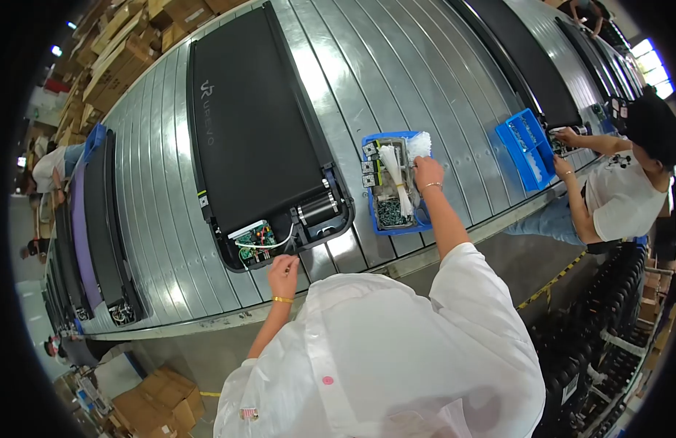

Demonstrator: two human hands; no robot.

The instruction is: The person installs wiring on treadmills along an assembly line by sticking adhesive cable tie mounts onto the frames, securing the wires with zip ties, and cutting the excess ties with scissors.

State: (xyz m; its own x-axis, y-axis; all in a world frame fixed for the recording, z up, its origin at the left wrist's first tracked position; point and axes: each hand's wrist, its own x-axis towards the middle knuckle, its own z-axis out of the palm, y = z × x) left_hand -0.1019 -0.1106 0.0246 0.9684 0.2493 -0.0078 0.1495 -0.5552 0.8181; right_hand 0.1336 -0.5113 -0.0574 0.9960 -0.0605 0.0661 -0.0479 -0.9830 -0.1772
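Observation:
My left hand (283, 271) is closed at the near edge of a black treadmill (254, 109), beside its open end; what its fingers hold is too small to make out. In that open end sit a green circuit board (256, 237), a white cable (283, 239) and a silver motor (318, 209). Over the right side of a blue parts bin (402, 231) is my right hand (428, 172), its fingers bent down beside white plastic pieces (419, 144); their tips are hidden. The bin also holds white cable ties (395, 174) and small screws (391, 213).
To the right, a co-worker (630, 182) reaches over another treadmill (531, 62) beside a second blue bin (524, 146). More treadmills (104, 219) lie at the left on the metal slatted table (159, 182). Cardboard boxes (122, 69) are stacked behind; more (159, 401) stand on the floor.

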